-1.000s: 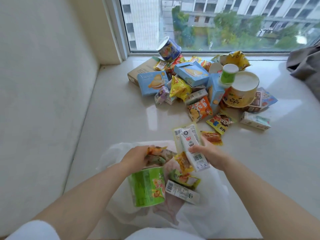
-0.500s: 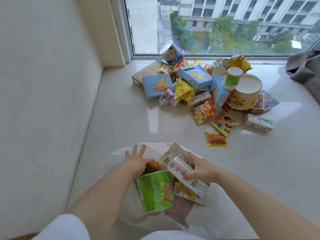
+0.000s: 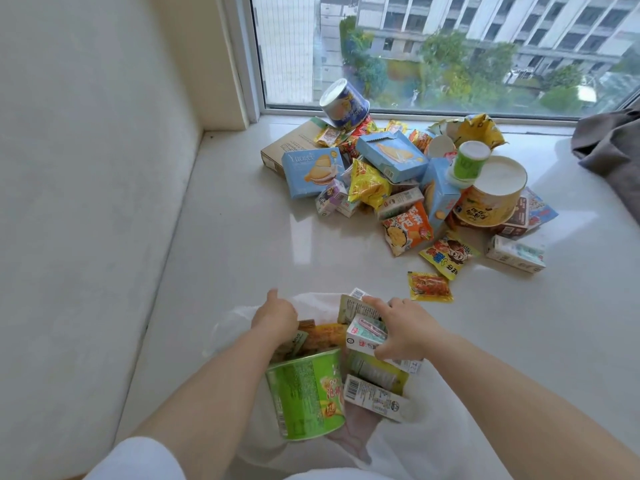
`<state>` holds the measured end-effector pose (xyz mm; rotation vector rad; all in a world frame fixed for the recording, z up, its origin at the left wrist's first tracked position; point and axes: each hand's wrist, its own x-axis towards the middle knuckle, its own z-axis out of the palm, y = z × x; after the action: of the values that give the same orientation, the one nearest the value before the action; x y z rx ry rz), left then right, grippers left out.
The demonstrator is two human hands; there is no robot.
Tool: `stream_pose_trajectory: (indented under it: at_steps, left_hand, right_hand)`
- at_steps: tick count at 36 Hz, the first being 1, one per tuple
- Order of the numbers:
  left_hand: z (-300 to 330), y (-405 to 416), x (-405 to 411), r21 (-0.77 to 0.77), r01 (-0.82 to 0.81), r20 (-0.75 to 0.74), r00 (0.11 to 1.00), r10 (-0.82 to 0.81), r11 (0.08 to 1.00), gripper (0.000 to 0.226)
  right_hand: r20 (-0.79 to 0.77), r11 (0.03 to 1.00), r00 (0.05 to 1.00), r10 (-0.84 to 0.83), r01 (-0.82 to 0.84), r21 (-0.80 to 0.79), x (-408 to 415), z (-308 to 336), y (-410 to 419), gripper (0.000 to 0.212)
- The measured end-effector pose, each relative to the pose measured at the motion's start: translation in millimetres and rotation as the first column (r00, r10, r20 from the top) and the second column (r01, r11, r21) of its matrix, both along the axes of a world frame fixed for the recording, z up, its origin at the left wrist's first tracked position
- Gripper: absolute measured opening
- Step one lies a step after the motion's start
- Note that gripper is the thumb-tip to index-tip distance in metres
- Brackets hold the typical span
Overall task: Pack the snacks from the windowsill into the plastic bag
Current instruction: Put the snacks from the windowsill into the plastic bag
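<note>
A white plastic bag (image 3: pixel 429 445) lies open at the near edge of the windowsill (image 3: pixel 242 258). Inside it sit a green noodle cup (image 3: pixel 306 393), a small white carton (image 3: pixel 375 398) and some packets. My left hand (image 3: pixel 275 315) grips the bag's far rim with curled fingers. My right hand (image 3: pixel 405 329) holds a small white drink carton (image 3: pixel 365 336) and a flat packet (image 3: pixel 353 308) over the bag's mouth. A pile of snacks (image 3: pixel 398 178) lies farther back by the window.
Loose near the bag are a small orange packet (image 3: pixel 430 287), a yellow cartoon packet (image 3: pixel 448 256) and a white carton (image 3: pixel 514 258). A blue cup (image 3: pixel 343 103) tops the pile. A wall (image 3: pixel 86 202) stands left; grey cloth (image 3: pixel 613 150) lies at right.
My right hand has brought the carton and packet from above the windowsill down into the bag's mouth. My left hand shifted from the cup's top to the bag's far rim.
</note>
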<state>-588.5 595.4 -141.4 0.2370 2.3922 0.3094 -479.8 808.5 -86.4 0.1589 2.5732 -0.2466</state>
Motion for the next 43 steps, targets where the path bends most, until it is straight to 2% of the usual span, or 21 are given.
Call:
stream_pose_trajectory:
  at_steps: [2, 4, 6, 9, 13, 17, 20, 27, 30, 34, 39, 43]
  left_hand:
    - [-2.3, 0.8, -3.4, -0.060, 0.083, 0.009, 0.997, -0.082, 0.995, 0.025]
    - [-5.4, -0.6, -7.2, -0.051, 0.165, -0.029, 0.986, -0.167, 0.985, 0.029]
    - [-0.6, -1.0, -13.3, -0.039, 0.190, -0.145, 0.970, -0.193, 0.981, 0.030]
    - [17.8, -3.6, -21.9, -0.033, 0.283, -0.340, 0.899, -0.277, 0.958, 0.027]
    - [30.2, -12.7, -26.0, 0.139, 0.207, -0.410, 0.902, -0.134, 0.968, 0.041]
    - [30.9, -20.1, -17.9, 0.045, 0.274, -0.442, 0.868, -0.227, 0.961, 0.067]
    - [30.8, -15.0, -6.2, -0.023, 0.326, -0.435, 0.848, -0.303, 0.945, 0.075]
    - [39.5, -2.5, -18.6, -0.029, 0.227, -0.313, 0.923, -0.225, 0.973, 0.087]
    - [47.4, -5.2, -30.4, -0.030, 0.263, -0.305, 0.916, -0.259, 0.964, 0.084]
    - [50.3, -9.2, -35.1, -0.063, 0.338, -0.301, 0.891, -0.341, 0.939, 0.085]
    - [45.2, -12.2, -27.5, -0.094, 0.386, -0.282, 0.874, -0.396, 0.918, 0.090]
    - [41.5, -7.9, -15.4, -0.076, 0.397, -0.241, 0.883, -0.403, 0.915, 0.089]
  right_hand:
    - [0.005, 0.997, 0.999, -0.041, 0.041, -0.068, 1.2, 0.8, 1.7, 0.101]
    - [-0.006, 0.993, 0.999, -0.040, 0.040, -0.107, 2.6, 1.6, 1.9, 0.101]
    - [-0.044, 0.992, 0.999, -0.017, 0.012, -0.127, 2.8, 2.1, -0.1, 0.100]
    - [-0.096, 0.989, 0.995, 0.036, -0.050, -0.142, 0.7, 3.5, -5.6, 0.098]
    - [-0.143, 0.980, 0.982, 0.121, -0.141, -0.140, -1.6, 3.3, -16.2, 0.096]
    - [-0.118, 0.973, 0.983, 0.139, -0.158, -0.168, -2.6, -0.4, -28.5, 0.095]
    - [-0.108, 0.966, 0.984, 0.140, -0.160, -0.203, -5.0, 2.1, -34.3, 0.093]
    - [-0.131, 0.930, 0.955, 0.267, -0.291, -0.224, -5.2, 19.7, -44.4, 0.093]
    - [-0.120, 0.927, 0.948, 0.296, -0.315, -0.202, -3.7, 22.9, -44.4, 0.093]
    - [-0.090, 0.956, 0.962, 0.259, -0.269, -0.118, -7.0, 17.9, -42.7, 0.093]
    - [-0.058, 0.998, 0.997, 0.053, -0.054, -0.025, -8.5, -2.6, -31.0, 0.094]
    - [-0.048, 0.994, 0.996, 0.079, -0.075, 0.080, -7.3, -11.8, -33.7, 0.095]
